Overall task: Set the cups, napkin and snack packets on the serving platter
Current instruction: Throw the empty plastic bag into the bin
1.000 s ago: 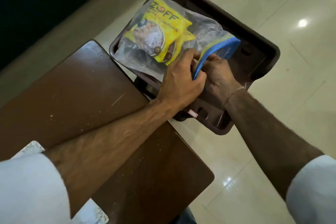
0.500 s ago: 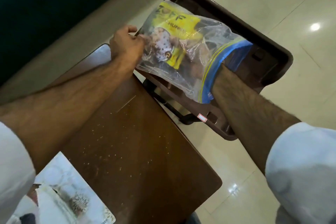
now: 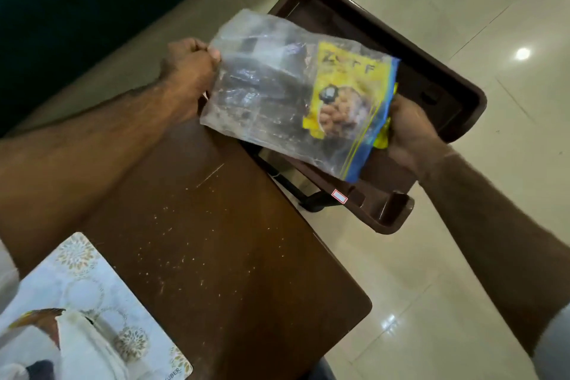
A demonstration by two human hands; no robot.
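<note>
A clear zip bag [image 3: 265, 95] with a blue seal strip hangs over the dark brown plastic chair [image 3: 447, 95]. My left hand [image 3: 188, 68] pinches its closed bottom corner. My right hand [image 3: 410, 129] sits at the bag's blue mouth and grips a yellow snack packet [image 3: 339, 92], most of which is still inside the bag. The white patterned serving platter [image 3: 101, 287] lies at the lower left on the brown table [image 3: 216, 256]. A folded white napkin [image 3: 77, 345] rests on the platter. No cups are in view.
The chair stands beyond the table's far edge on a glossy cream tiled floor [image 3: 416, 287]. A dark green wall or curtain [image 3: 77, 9] fills the upper left. A dark object lies on the platter's near edge beside the napkin.
The bag has been tipped up, and the yellow packet has slid from the far end to the blue mouth. My right hand has drawn back out of the bag, holding the packet.
</note>
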